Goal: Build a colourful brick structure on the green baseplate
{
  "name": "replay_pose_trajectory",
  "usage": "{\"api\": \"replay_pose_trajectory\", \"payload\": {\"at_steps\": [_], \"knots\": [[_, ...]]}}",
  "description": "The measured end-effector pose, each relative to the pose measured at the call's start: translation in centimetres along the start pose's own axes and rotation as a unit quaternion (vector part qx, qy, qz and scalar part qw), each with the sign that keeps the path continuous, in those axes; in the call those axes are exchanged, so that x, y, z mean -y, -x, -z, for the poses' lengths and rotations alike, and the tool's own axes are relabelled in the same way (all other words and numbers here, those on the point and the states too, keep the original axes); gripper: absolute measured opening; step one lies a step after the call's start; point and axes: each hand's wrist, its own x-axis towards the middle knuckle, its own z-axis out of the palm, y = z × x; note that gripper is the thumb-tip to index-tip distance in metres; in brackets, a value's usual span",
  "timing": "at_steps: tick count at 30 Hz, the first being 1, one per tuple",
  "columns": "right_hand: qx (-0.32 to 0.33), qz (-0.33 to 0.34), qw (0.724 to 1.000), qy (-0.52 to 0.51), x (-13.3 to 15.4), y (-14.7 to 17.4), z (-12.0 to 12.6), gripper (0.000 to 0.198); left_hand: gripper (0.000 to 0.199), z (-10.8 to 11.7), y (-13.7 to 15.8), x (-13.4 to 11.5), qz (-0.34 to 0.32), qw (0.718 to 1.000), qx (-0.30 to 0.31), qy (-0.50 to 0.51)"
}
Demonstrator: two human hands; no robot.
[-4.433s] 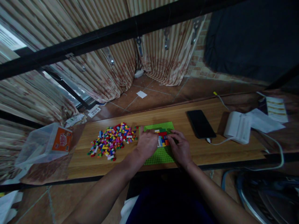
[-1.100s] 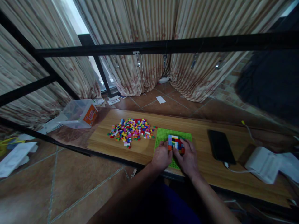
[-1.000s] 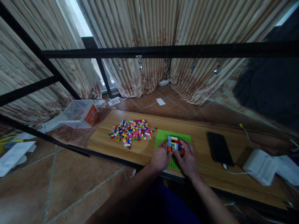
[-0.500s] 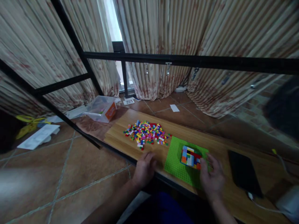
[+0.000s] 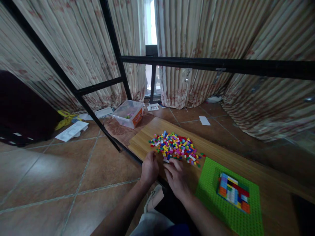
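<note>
Loose toy building bricks [image 5: 176, 146] in many colours lie in a heap on the wooden tabletop. At the heap's near edge is my right hand [image 5: 176, 177], thumb and fingers a little apart and close to a few outlying bricks. Just left of it, my left hand [image 5: 149, 168] rests by the table's front edge with curled fingers; whatever they may hold is hidden. To the right lies a green baseplate [image 5: 209, 196]. On it sits a low rectangular brick build [image 5: 235, 191] in blue, orange, white, red and yellow, with neither hand touching it.
A clear plastic box [image 5: 125, 114] with an orange label stands beyond the table's left end. Black metal bars [image 5: 197, 61] cross behind the table, before striped curtains [image 5: 187, 32]. A dark flat object [image 5: 304, 209] lies at the right. White paper [image 5: 204, 120] is on the tiled floor.
My right hand has left the brick build and moved left to the heap, beside my left hand. The view has turned left, so the table appears farther right.
</note>
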Motion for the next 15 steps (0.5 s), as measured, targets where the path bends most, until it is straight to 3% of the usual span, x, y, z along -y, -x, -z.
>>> {"api": "replay_pose_trajectory", "payload": {"at_steps": [4,8,15], "knots": [[0.032,0.020,0.999,0.036,-0.4,-1.7,-1.4,0.023,0.031,0.7,-3.3,0.5,-0.017,0.999,-0.010,-0.033],[0.058,0.009,0.995,0.082,-2.0,-1.9,-0.6,0.023,0.032,-0.1,-5.9,0.9,-0.056,0.995,0.004,-0.087],[0.010,-0.035,0.995,0.097,-4.5,-0.6,1.4,0.029,0.035,-0.7,-7.5,1.3,-0.101,0.988,0.013,-0.120]]}}
